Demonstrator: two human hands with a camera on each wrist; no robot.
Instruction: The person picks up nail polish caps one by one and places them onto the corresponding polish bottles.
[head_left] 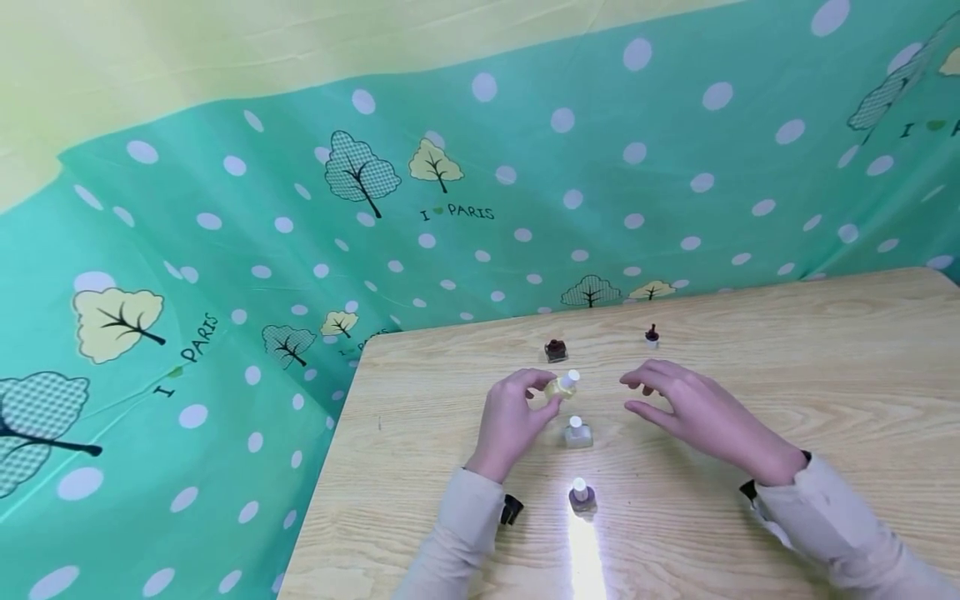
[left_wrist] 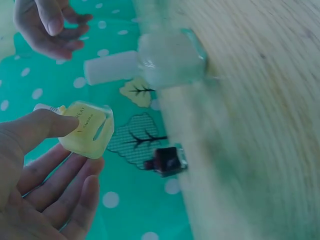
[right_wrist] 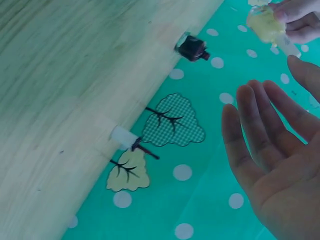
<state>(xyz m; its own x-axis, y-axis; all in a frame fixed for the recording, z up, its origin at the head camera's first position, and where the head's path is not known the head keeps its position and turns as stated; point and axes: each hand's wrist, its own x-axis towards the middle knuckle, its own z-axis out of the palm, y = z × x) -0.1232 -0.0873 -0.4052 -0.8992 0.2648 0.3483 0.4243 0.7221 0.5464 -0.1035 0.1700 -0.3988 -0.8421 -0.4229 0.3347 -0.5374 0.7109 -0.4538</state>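
My left hand pinches a yellow nail polish bottle with a white cap between thumb and fingers, tilted above the table. To its right, my right hand hovers holding nothing, its fingers relaxed and apart. A clear, pale nail polish bottle stands capped just below the held one. Behind the hands is an uncapped dark red nail polish bottle. Its likely cap, a white cap with a dark brush, stands brush upward farther right. A purplish-grey nail polish bottle stands capped nearer me.
The bottles stand on a light wood table. A green curtain with dots and trees hangs behind and left of it. Bright light reflects off the tabletop below the purplish-grey bottle.
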